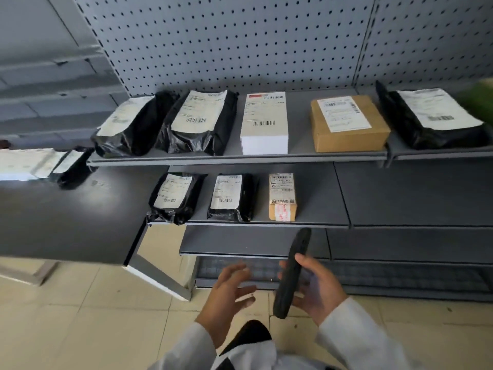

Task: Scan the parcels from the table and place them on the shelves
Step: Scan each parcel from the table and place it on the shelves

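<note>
The right hand [317, 289] holds a black handheld scanner [292, 273], fingers curled round its body from the right side w/ the thumb on the upper edge. The scanner's long axis runs nearly upright in view, top end leaning a bit to the right and pointing toward the shelves. The left hand [229, 292] is just beside it, fingers spread and relaxed, holding nothing and not touching the scanner.

Upper shelf [298, 153], left to right: two black poly parcels [149, 124], labels up, long axis front to back, leaning on each other; a white box [264, 124] w/ label on top, long axis also front to back; a brown carton [346, 124], label up. On the next shelf section at right lies another black parcel [432, 121], label up, turned a bit diagonal.

Middle shelf [320, 222]: two small black parcels [176, 198] and a small brown box [282, 197] w/ red handwriting, all label up, long axis front to back, apart from each other.

On the dark desk [66, 222] at left, at its far edge, a black parcel [72, 164] lies beside a pale parcel, which is blurred. Both sleeves are white
</note>
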